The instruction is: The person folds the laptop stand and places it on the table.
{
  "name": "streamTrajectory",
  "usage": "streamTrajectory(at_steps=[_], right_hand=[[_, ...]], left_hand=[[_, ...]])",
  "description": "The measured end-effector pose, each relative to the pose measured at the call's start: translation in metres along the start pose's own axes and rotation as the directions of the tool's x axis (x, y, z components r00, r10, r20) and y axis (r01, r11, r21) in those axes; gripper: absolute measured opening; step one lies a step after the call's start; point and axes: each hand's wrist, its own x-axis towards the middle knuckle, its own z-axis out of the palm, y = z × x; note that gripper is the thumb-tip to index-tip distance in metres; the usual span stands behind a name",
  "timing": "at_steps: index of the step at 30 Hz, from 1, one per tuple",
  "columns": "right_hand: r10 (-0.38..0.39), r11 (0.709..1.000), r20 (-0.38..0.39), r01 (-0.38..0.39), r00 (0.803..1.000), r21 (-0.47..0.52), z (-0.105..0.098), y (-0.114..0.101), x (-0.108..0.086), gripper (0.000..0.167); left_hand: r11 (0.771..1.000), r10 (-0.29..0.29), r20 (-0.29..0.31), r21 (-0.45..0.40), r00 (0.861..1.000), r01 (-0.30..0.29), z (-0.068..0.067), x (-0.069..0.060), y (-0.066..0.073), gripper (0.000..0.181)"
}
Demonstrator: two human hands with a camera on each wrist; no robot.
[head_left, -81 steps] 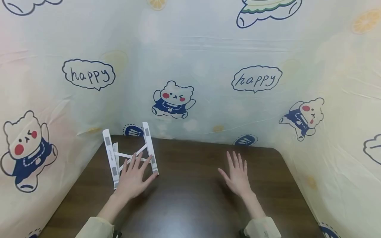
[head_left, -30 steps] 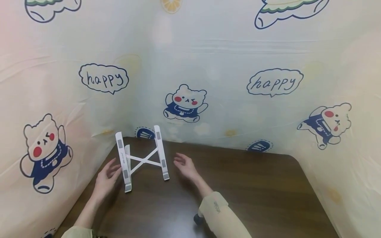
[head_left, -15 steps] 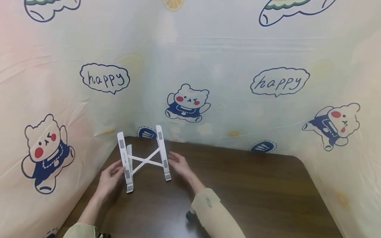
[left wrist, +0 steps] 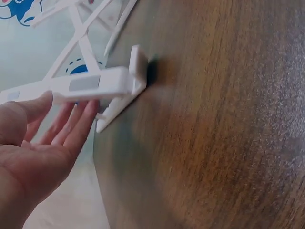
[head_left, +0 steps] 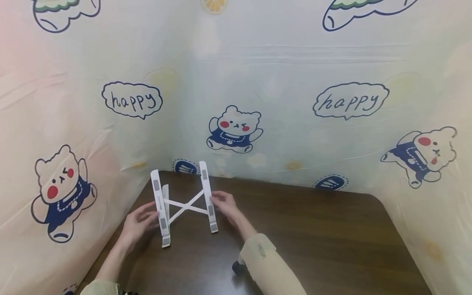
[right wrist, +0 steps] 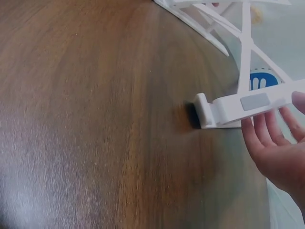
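A: Where do I have the stand?

B: I see the white folding stand (head_left: pixel 187 206) between the two hands, spread open, its crossed bars bridging the gap. It looks to be resting on the desk, though I can't tell whether the hands carry some of its weight.

A: And the grip?

B: On my left-wrist view, the left hand (head_left: pixel 136 224) pinches the left rail (head_left: pixel 159 205), thumb on the front edge, fingers curling in behind. It's closed only as far as the rail's thickness. The right hand (head_left: pixel 225 204) does likewise on the right rail (head_left: pixel 208 196), thumb over, fingers underneath.

A: So which step do I call this?

B: I'd judge it the two-sided hold: both hands on, the stand not yet folded.

A: What does the next move ask of me?

B: Matched pressure, I think. If one hand pushes or raises its rail ahead of the other, I expect the frame to twist.

A: What's around us?

B: Beneath both hands, the brown desk (head_left: pixel 295 237); to the right hand's right, more of its bare top. Behind the right hand, a pale sleeve (head_left: pixel 271 262). Beyond both hands, printed cloth (head_left: pixel 276 61) hangs.
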Motion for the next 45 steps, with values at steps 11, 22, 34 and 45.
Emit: streamTrajectory(at_steps=[11,22,34,45], right_hand=[[-0.003,1.000,0.089,0.001,0.996,0.024,-0.034,0.004,-0.006,0.031],[-0.030,0.999,0.109,0.027,0.994,0.030,-0.056,0.002,-0.017,0.046],[-0.028,0.998,0.071,0.031,0.997,-0.050,-0.074,-0.001,-0.030,0.039],[-0.038,0.999,0.045,0.040,0.998,-0.033,-0.094,-0.001,-0.043,0.039]], left_hand=[[0.995,0.049,-0.005,-0.084,0.999,-0.050,0.014,-0.001,0.001,0.059],[0.987,0.053,0.035,-0.157,0.998,-0.047,0.025,0.003,0.006,0.061],[0.992,0.033,0.095,-0.126,0.995,-0.021,0.040,0.002,0.012,0.056],[0.988,0.053,0.143,-0.154,0.988,-0.031,0.058,0.005,0.019,0.051]])
